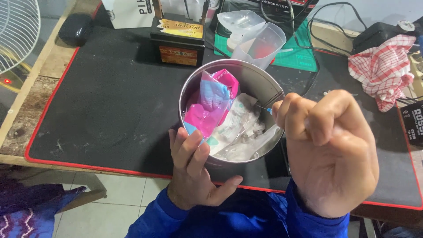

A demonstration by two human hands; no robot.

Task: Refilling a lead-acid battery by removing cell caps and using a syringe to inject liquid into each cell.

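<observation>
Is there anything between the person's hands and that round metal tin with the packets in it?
Nothing visible does. The left hand already rests on the near rim of the round metal tin. The right hand is raised just beside the tin's right rim, closed, pinching a thin blue-tipped piece, with only air between.

fan [17, 35]: cut off by left edge | thin item in right hand [330, 154]: too small to tell
</observation>
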